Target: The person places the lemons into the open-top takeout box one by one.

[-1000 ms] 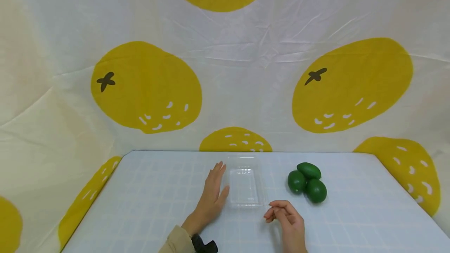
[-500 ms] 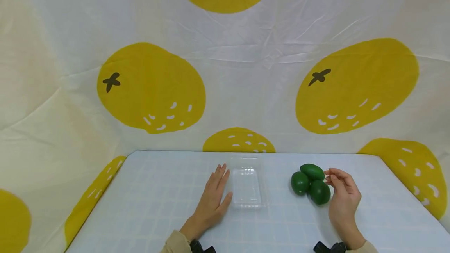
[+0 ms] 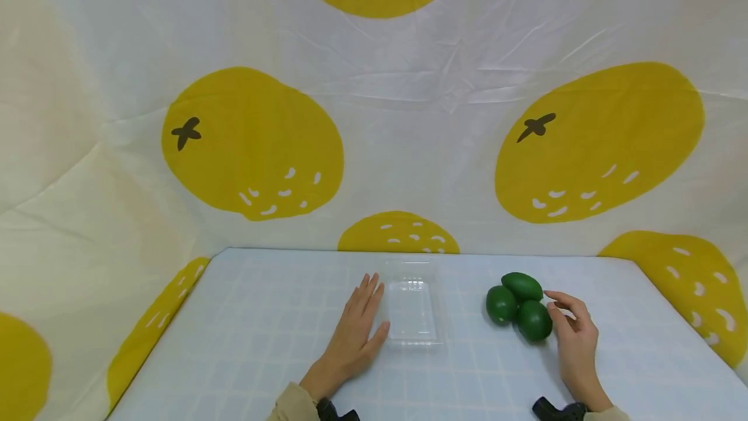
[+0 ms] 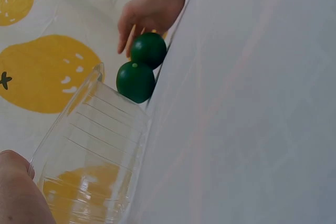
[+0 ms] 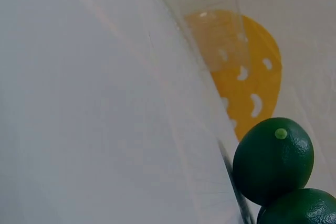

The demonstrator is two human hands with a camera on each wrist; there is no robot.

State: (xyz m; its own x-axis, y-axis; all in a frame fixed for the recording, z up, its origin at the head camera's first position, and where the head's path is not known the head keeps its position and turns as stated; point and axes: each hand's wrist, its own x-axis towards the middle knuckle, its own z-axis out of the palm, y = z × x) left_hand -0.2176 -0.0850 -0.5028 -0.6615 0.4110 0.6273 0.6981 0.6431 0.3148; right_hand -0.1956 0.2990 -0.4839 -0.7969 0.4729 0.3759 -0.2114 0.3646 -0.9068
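Note:
My left hand (image 3: 349, 336) lies with straight fingers along the left side of a clear plastic tray (image 3: 415, 343). In the left wrist view, its thumb (image 4: 18, 182) touches the tray's rim. To the right sit three dark green avocados in a cluster: one at the left (image 3: 500, 305), one at the back (image 3: 522, 286) and one at the front (image 3: 534, 321). My right hand (image 3: 577, 340) is at the cluster's right side, thumb and forefinger apart and loosely bent, close to the back and front avocados. Whether the fingertips touch them is unclear. The right wrist view shows a pale stem spot on one avocado (image 5: 273, 161).
A pale checked cloth covers the table (image 3: 280, 317). Behind it hangs a white curtain (image 3: 409, 148) printed with large yellow fruit. Dark wrist mounts sit at the left wrist (image 3: 336, 411) and right wrist (image 3: 558, 410). The gap between tray and avocados is bare cloth.
My right hand has moved from the tray's near right corner to the right side of the avocados, and its thumb and forefinger have spread. The left hand stays beside the tray.

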